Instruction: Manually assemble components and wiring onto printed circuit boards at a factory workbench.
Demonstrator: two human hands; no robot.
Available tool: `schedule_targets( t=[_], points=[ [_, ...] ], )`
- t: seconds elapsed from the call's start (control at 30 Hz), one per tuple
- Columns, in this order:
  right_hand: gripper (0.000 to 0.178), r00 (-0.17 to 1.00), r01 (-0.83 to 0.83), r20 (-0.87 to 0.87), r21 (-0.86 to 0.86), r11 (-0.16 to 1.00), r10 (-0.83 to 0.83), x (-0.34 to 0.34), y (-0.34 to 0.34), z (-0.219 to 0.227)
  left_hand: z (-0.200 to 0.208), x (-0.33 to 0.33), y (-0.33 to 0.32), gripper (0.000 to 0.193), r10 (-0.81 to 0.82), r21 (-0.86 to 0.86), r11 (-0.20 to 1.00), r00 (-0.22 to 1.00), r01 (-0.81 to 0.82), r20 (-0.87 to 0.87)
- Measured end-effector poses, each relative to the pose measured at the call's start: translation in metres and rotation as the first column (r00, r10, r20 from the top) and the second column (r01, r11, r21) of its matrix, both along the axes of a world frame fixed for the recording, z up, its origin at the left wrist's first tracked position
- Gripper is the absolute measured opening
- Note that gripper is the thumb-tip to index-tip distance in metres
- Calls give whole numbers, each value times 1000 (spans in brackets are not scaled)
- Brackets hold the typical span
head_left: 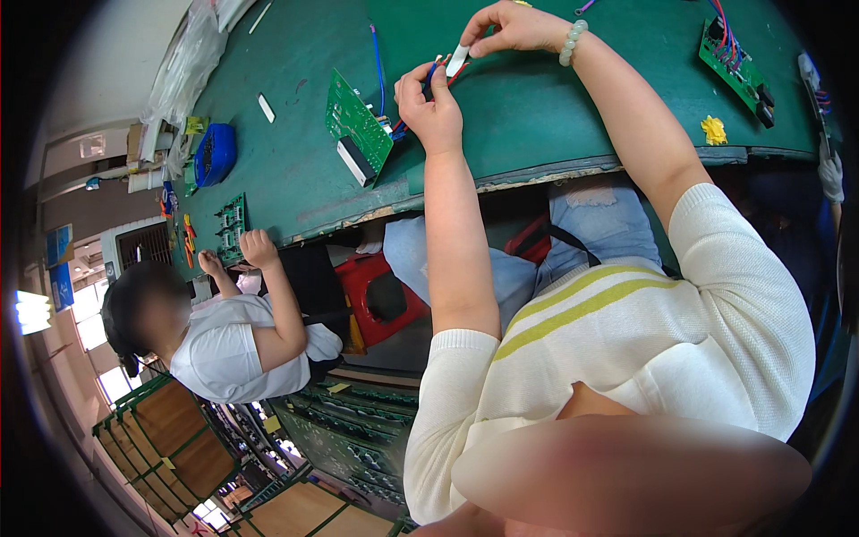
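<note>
Both hands [433, 113] [516, 29] pinch: L wires [430, 75], R wht strip [458, 60]

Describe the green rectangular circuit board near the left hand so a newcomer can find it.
Over the green tabletop, find the person's bare left hand. Just left of it is the green rectangular circuit board, set apart from other tabletop boards by its long white block.

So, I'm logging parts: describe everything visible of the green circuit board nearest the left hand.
The circuit board is thin and green, with a black and white block at its near end. Red and blue wires run from its right side toward the left hand. It looks tilted on the green table.
</note>
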State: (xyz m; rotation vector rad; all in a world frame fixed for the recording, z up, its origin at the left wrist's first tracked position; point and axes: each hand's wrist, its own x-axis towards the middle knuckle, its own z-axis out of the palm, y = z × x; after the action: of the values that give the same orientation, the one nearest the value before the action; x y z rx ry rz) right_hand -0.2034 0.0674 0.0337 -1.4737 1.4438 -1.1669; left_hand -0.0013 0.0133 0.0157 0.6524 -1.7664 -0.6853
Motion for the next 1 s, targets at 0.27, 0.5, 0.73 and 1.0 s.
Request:
schedule_targets(
  t=[0.27, 0.5, 0.73, 1.0],
  points=[
    [20, 950, -74, -305, -31, 997, 61, 11, -2, -1, -8, 1, -4, 10, -11, 85, 996, 1000, 12, -15],
    [19, 991, -29, 124, -182, 983, 53, 25, 7, 16, -9, 1, -4, 11, -14, 119, 993, 1000, 12, 22],
    [16, 997, -75, -8, -204, 976, 75, 29, 5, 20, -10, 1, -5, 9, -39, 124, 991, 999, 40, -15],
    [21, 969, -27, -247, -116, 993, -3, 27, -7, -3, -7, 1, -4, 9, -34, 20, 999, 999, 34, -3]
  ],
)
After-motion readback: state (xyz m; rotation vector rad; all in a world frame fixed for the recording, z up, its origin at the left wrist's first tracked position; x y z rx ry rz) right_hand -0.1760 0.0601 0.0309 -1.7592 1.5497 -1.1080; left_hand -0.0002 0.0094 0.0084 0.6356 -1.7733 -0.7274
